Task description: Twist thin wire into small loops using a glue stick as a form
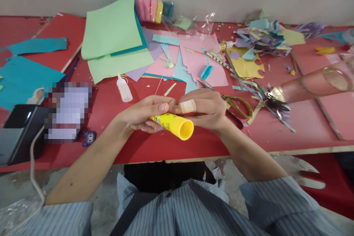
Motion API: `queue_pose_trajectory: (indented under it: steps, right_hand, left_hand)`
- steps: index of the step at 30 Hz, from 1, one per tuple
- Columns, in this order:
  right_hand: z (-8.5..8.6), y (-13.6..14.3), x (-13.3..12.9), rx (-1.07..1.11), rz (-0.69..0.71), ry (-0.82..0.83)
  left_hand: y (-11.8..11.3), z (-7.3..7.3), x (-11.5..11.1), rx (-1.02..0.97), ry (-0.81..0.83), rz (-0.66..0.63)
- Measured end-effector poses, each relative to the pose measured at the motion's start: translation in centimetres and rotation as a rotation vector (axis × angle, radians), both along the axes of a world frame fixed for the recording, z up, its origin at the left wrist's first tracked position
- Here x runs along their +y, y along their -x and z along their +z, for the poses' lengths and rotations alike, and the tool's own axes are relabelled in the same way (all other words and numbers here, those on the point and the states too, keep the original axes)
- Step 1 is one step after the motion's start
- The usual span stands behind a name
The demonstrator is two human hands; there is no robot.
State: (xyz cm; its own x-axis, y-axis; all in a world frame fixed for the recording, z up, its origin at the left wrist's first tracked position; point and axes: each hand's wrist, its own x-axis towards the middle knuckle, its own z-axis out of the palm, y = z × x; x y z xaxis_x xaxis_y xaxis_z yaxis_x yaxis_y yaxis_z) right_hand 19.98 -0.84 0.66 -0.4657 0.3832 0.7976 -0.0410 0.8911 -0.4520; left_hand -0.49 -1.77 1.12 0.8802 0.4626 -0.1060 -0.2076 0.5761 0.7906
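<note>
Over the front of the red table, my left hand (149,112) is closed around a yellow glue stick (173,123), its thumb along the top. The tube's round, hollow-looking end points toward me and to the right. My right hand (204,107) meets the left fingertips just above the tube, its fingers curled. A pale bandage (188,106) wraps one of its fingers. Whatever the right fingers pinch is hidden. Just beyond the right hand lie scissors with yellow-green handles (242,106), partly covered by it. A small white glue bottle (124,88) lies beyond my left hand.
Green paper sheets (112,33), pink paper (203,55) and a heap of paper scraps (260,38) cover the far side. A phone (69,110) and a dark device (20,132) with a cable lie left. A clear bottle (315,83) lies right.
</note>
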Motion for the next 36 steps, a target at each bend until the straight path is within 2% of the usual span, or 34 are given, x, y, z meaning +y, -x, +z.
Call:
queue_pose_trajectory:
  steps: [4,8,11,15,20,24,27,29,32,34,36]
  right_hand:
    - [-0.1,0.0,0.1,0.008,-0.070,-0.028]
    - [0.0,-0.3,0.1,-0.079,-0.090,-0.006]
    - [0.1,-0.6,0.1,-0.102,-0.116,-0.007]
    - [0.0,-0.6,0.2,-0.071,-0.196,-0.033]
    - [-0.3,-0.7,0.4,-0.052,-0.323,-0.017]
    - [-0.5,-0.7,0.5,-0.038,-0.324,0.029]
    - [-0.5,-0.8,0.6,-0.012,-0.311,0.089]
    - [-0.5,-0.9,0.7,-0.013,-0.316,0.126]
    - [-0.5,-1.1,1.0,-0.060,-0.309,0.190]
    - [-0.6,-1.3,1.2,-0.102,-0.301,0.230]
    - [-0.9,-1.5,1.5,-0.131,-0.301,0.243]
  left_hand:
    - [-0.2,0.5,0.1,0.060,-0.056,0.081]
    - [-0.3,0.5,0.3,0.154,-0.099,0.167]
    - [-0.1,0.4,0.3,0.274,-0.174,0.295]
    - [0.3,0.5,0.3,0.336,-0.259,0.433]
    - [0.4,1.1,0.4,0.397,-0.339,0.533]
    - [0.7,1.3,0.8,0.486,-0.449,0.585]
    - [1.1,1.0,1.4,0.606,-0.525,0.648]
    - [1.4,0.3,1.8,0.798,-0.671,0.718]
    - [1.9,-1.0,2.5,1.172,-1.029,0.827]
    - [2.2,-1.7,2.8,1.265,-1.192,0.859]
    - [2.2,-1.7,2.8,1.255,-1.304,0.887]
